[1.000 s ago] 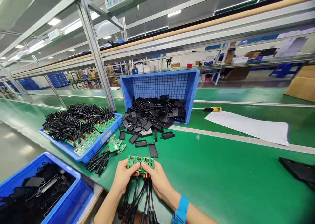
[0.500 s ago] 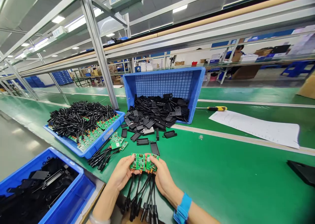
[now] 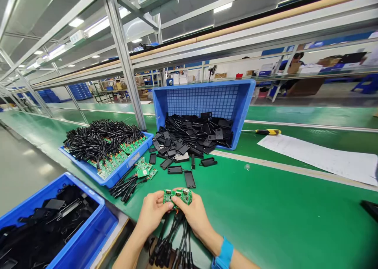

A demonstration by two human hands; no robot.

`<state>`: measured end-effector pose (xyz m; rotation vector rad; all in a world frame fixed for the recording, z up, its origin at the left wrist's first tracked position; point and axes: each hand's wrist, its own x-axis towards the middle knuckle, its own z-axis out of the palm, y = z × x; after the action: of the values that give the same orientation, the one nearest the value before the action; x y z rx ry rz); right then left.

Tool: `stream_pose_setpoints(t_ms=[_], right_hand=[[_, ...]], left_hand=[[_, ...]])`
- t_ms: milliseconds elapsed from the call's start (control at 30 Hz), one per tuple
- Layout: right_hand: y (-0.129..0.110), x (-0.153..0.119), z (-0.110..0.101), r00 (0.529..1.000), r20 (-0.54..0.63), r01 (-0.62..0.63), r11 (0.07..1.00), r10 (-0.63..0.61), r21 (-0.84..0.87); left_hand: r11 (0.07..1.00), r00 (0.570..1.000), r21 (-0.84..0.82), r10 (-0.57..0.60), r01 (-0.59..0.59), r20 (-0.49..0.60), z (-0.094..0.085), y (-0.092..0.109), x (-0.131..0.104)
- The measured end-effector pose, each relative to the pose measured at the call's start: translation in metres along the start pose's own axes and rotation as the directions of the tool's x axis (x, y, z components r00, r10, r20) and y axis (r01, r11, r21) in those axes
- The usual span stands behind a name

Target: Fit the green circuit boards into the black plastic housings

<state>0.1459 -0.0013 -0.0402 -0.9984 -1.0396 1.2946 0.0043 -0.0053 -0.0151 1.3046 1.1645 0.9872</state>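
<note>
Several green circuit boards (image 3: pixel 186 196) with black cables (image 3: pixel 168 243) hanging from them are held between my two hands, close to the bench's near edge. My left hand (image 3: pixel 153 213) pinches the boards at their left side. From the right, my right hand (image 3: pixel 193 213) is closed on them, its thumb lying across the front. The boards overlap, with small displays along their upper edges. Just beyond my hands lies a black plastic case (image 3: pixel 189 179). More cabled boards (image 3: pixel 143 168) rest on the green bench to the left.
A blue tray (image 3: pixel 110 181) of cabled boards stands left. Behind, a tipped blue crate (image 3: pixel 249 103) spills black cases. Another blue bin (image 3: pixel 103 214) sits lower left. A screwdriver (image 3: pixel 268 132) and paper (image 3: pixel 319 156) lie right. A metal post (image 3: pixel 124 60) rises behind the tray.
The boards, earlier in two groups side by side, are now together and overlapping. My left thumb has moved down toward their lower edge. The view has shifted slightly left.
</note>
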Motion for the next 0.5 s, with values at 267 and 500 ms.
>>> stream_pose_setpoints(t_ms=[267, 500], right_hand=[[-0.002, -0.006, 0.0, 0.994, -0.067, 0.085, 0.991, -0.092, -0.099], [0.003, -0.004, 0.0, 0.99, -0.081, 0.107, 0.99, -0.114, -0.094]], left_hand=[[0.999, 0.981, -0.017, 0.046, -0.05, -0.191, 0.019, -0.014, -0.011], [0.99, 0.955, 0.11, 0.118, -0.091, -0.273, 0.028, -0.016, -0.015]])
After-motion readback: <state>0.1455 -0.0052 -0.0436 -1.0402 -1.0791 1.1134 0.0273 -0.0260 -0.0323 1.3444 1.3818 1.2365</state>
